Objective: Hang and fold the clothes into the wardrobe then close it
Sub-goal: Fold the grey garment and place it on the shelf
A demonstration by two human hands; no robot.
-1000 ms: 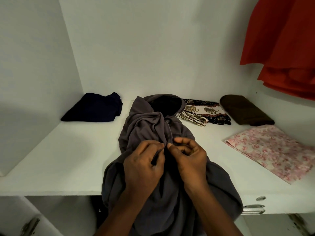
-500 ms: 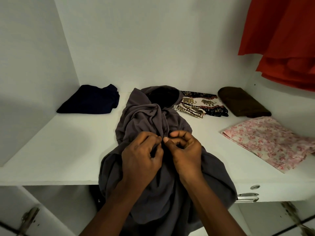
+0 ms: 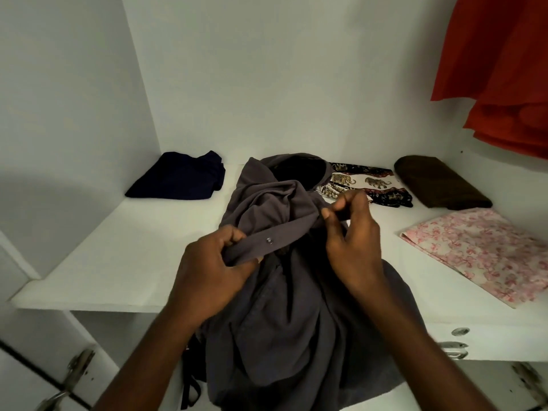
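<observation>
A crumpled grey shirt (image 3: pixel 284 307) lies on the white wardrobe shelf (image 3: pixel 118 253) and hangs over its front edge. My left hand (image 3: pixel 213 271) grips a buttoned strip of the shirt's edge, with one small button showing. My right hand (image 3: pixel 353 232) pinches the other end of that strip, so it is stretched between both hands above the heap. The shirt's dark collar opening points toward the back wall.
On the shelf lie a folded navy garment (image 3: pixel 181 179) at back left, an elephant-print cloth (image 3: pixel 364 185), a folded brown piece (image 3: pixel 439 182) and a pink floral cloth (image 3: pixel 489 250) at right. A red garment (image 3: pixel 498 69) hangs at top right. Drawer handle (image 3: pixel 453 348) below the shelf.
My hands, close together on the shirt before, have moved apart and pulled out the buttoned strip. The right hand has risen toward the back right.
</observation>
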